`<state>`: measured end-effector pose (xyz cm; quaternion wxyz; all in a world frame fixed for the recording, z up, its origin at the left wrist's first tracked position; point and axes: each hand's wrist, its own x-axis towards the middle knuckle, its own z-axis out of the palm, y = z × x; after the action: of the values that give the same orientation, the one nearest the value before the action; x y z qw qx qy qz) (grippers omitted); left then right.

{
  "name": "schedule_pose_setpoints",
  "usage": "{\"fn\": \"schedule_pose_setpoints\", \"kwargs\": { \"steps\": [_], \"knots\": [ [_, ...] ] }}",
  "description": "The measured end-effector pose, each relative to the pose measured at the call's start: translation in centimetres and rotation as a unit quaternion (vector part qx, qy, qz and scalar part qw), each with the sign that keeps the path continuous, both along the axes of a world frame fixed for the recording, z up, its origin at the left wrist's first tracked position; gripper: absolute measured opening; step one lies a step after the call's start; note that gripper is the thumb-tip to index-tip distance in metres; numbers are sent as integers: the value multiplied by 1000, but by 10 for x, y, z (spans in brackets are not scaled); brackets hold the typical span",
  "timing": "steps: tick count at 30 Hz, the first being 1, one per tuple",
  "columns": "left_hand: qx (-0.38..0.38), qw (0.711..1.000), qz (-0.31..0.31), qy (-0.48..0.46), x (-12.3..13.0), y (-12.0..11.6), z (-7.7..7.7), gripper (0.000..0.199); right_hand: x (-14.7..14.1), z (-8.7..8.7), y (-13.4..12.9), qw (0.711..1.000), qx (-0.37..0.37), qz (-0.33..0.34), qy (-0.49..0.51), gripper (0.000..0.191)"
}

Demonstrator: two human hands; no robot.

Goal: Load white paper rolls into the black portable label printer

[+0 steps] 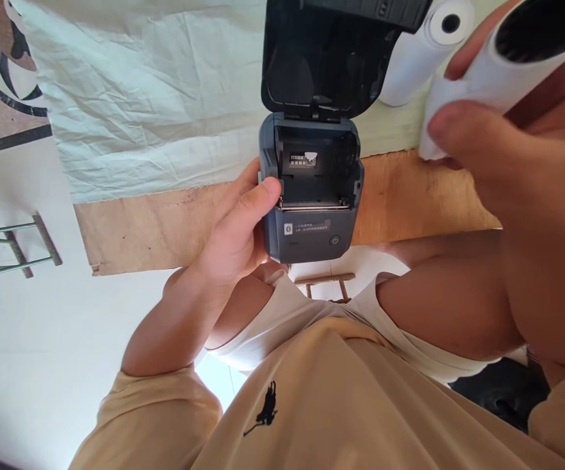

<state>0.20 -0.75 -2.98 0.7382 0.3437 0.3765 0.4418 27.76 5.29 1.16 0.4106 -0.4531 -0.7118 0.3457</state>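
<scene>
My left hand [236, 228] grips the left side of a dark grey portable label printer [311, 228], its thumb over the edge near the paper slot. The printer's black lid [321, 65] is swung up, and no roll lies in the bay, where a small label shows. At the upper right, my right hand [522, 143] is closed around a white paper roll [488, 85] with a dark hollow core. A loose end of its paper hangs near the thumb. Some of the right fingers are hidden behind the roll.
Another white paper roll [424, 55] lies on the table behind the lid. A pale green cloth [164, 98] covers most of the wooden tabletop [155, 228], whose bare front edge shows. A stool [15, 245] stands on the floor at the left.
</scene>
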Motion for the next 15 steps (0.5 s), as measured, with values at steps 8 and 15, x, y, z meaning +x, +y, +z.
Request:
{"fn": "schedule_pose_setpoints", "kwargs": {
  "steps": [8, 15],
  "knots": [
    [4, 999, 27, 44, 10, -2, 7, 78, -8, 13, 1, 952, 36, -51, -300, 51],
    [-28, 995, 73, 54, 22, -4, 10, 80, -20, 1, -2, 935, -15, -63, -350, 54]
  ]
}}
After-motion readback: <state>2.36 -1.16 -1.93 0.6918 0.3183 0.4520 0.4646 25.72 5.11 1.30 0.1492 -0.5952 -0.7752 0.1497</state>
